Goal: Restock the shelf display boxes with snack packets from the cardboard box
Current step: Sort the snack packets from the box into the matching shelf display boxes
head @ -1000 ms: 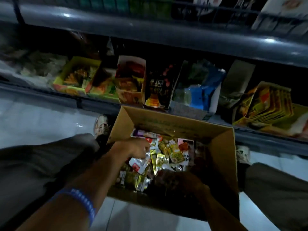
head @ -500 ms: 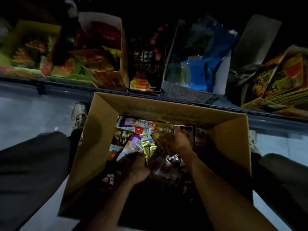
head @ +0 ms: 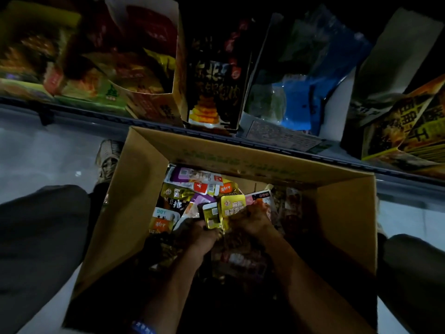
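An open cardboard box [head: 144, 179] stands on the floor between my knees, holding a heap of several snack packets [head: 190, 186]. Both hands are inside it, close together. My left hand [head: 204, 233] grips a small gold packet [head: 212, 214] by its lower edge. My right hand [head: 252, 220] holds a larger yellow packet [head: 232, 208] just beside it, with more packets under its fingers. Shelf display boxes line the low shelf behind: a red-and-white one [head: 154, 102], a black one [head: 212, 75], a blue-and-white one [head: 296, 92] and a yellow one [head: 404, 131].
The dark shelf edge [head: 301, 148] runs just behind the box. My trousered knees [head: 41, 237] flank the box and a shoe [head: 108, 157] rests at its left corner. Pale floor tiles [head: 48, 153] lie to the left. Green boxes [head: 31, 56] sit at the far left.
My left hand has moved up and right to meet my right hand, and both now hold gold and yellow packets raised from the heap. The view has dropped closer to the box.
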Available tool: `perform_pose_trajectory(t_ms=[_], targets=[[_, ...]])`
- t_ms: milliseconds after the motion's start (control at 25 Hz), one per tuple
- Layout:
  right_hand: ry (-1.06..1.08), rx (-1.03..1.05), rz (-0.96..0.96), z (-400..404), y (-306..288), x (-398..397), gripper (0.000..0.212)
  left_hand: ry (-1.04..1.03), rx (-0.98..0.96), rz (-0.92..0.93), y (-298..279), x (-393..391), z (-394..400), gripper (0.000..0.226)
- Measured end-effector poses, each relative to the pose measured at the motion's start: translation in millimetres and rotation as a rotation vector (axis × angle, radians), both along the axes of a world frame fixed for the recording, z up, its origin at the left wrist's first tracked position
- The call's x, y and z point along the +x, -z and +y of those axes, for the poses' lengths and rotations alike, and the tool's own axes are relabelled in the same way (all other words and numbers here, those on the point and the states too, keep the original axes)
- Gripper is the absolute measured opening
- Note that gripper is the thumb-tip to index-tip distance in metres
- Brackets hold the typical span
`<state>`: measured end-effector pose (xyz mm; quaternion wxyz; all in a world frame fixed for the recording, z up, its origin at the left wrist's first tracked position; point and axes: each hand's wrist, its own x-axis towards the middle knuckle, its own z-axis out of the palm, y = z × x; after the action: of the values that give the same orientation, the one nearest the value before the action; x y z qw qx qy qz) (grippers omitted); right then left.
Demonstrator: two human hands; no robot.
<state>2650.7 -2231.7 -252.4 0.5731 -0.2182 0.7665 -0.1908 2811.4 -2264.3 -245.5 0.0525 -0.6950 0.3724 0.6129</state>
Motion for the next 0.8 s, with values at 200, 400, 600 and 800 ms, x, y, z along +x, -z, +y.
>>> perform_pose_trajectory(t_ms=[200, 400, 600, 800], targets=[[0.396, -0.123, -0.109, 6.9, -44.6, -18.7, 0.023, 0.111, -0.225, 0.055, -31.5, -8.7, -15.6, 0.029], [0.306, -0.137, -0.098, 22.3, -138.6, -35.8, 0.027, 0.252, -0.365, 0.044, -117.5, -7.4, -41.9, 0.04], [0.043, -0.174, -0.034, 2.8, -259.6, -63.6, 0.034, 0.102, -0.293, 0.36, -231.0, -2.1, -45.0, 0.016], [-0.012, -0.39, -0.056, 10.8, -394.4, -71.3, 0.03, -0.075, -0.298, 0.69, -347.3, -3.3, -59.5, 0.054]])
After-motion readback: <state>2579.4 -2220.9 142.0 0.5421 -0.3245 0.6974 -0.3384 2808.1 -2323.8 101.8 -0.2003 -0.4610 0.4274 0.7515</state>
